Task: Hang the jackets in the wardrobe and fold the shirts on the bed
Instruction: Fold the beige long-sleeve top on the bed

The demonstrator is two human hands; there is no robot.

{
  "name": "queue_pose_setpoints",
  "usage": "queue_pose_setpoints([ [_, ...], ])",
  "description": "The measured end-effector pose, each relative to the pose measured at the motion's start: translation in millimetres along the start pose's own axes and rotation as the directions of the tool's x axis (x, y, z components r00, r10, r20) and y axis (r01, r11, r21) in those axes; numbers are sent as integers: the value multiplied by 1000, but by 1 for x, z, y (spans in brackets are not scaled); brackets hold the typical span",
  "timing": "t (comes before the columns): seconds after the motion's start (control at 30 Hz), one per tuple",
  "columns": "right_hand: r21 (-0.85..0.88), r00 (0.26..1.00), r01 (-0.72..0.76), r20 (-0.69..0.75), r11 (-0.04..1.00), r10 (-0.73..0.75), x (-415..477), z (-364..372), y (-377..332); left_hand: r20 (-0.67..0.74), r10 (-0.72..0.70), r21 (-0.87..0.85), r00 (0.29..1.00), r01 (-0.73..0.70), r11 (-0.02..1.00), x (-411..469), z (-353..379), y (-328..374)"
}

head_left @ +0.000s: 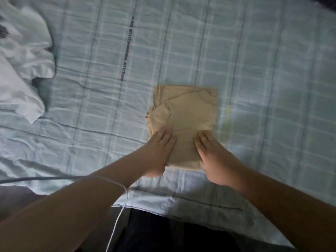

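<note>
Beige folded shirt lies under flat left hand and flat right hand on bedsheet (printed "AFFECTION").

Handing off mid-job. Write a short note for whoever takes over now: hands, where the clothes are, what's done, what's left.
Left hand: flat, fingers straight, pressing the near edge of the beige shirt.
Right hand: likewise, beside it on the same edge.
Beige shirt: folded into a neat rectangle on the bed.
White garment: crumpled at the bed's far left, not folded.
Done: the beige fold looks finished.
Left: the white garment; no jackets or wardrobe in view.
</note>
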State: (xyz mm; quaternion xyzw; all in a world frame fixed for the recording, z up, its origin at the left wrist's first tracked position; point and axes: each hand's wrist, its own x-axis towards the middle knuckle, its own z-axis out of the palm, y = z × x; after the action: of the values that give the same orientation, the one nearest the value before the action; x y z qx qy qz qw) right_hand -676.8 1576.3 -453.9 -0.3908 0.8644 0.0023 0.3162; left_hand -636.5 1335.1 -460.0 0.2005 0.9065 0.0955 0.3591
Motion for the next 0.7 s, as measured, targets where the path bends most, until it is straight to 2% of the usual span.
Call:
queue_pose_setpoints([
  [0.03,114,1000,-1,2,994,1,1,-10,5,58,0,-175,998,10,984,-1,-17,-7],
  [0.1,443,992,-129,56,887,116,2,-36,18,212,-46,-504,976,150,851,1,-53,-24],
  [0.17,609,969,-244,116,754,219,9,-60,34,299,-66,-731,952,273,625,6,-81,-38],
  [0.2,650,960,-268,120,711,252,14,-71,44,291,-48,-817,956,274,507,10,-89,-45],
  [0.27,740,930,-313,112,595,349,29,-83,63,217,-50,-922,975,222,317,17,-101,-60],
  [0.3,804,904,-322,105,499,415,37,-88,71,186,-82,-959,979,199,202,21,-107,-68],
  [0.37,907,839,-291,90,303,536,55,-90,85,138,-132,-987,982,125,-105,31,-117,-80],
  [0.4,930,800,-273,77,246,596,64,-91,89,93,-141,-980,986,66,-185,35,-117,-85],
  [0.43,930,758,-277,56,243,649,72,-90,91,66,-147,-980,987,36,-193,38,-117,-86],
  [0.47,915,715,-296,22,274,698,80,-87,90,55,-185,-990,981,30,-135,41,-115,-84],
  [0.53,884,623,-352,-24,307,782,91,-80,81,42,-369,-999,929,51,15,51,-110,-70],
  [0.57,878,591,-366,-36,308,806,94,-75,74,2,-498,-994,867,58,96,56,-107,-61],
  [0.63,843,551,-381,-122,379,826,97,-63,60,-108,-727,-964,678,108,244,66,-99,-47],
  [0.67,815,534,-394,-174,426,827,97,-57,55,-128,-795,-956,593,138,257,68,-95,-43],
  [0.7,792,513,-408,-212,454,831,98,-52,52,-120,-833,-962,539,145,233,70,-91,-39],
])
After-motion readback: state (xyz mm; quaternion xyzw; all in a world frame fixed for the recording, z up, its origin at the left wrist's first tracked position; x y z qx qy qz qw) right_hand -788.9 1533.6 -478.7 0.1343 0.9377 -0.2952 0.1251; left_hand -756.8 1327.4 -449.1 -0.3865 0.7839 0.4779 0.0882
